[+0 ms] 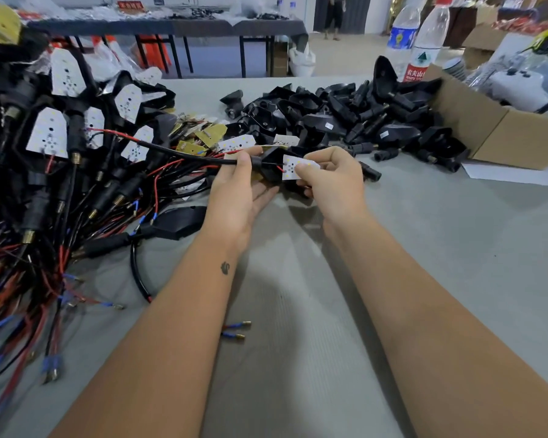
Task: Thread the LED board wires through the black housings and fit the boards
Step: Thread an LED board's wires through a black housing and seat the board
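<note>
LED board being seated into black housing, wire already threaded thru, mid tabletop.

Black housing [268,164] is held in the left hand [238,188], thumb curled over its neck where the black wire [184,154] exits to the left; fingers are cupped underneath. The LED board [293,167] is pinched at its right end by the right hand [332,178], thumb and forefinger closed on it. Board lies just right of the housing mouth, touching it, long axis approx left-right, in line w/ the wire; red lead is seen at its left end. Whether the board is partly inside can't be told, prob. not seated yet. Next move likely calls for a leftward push by the right hand. Finished units are piled at the left edge, empty housings toward the far right.
</note>
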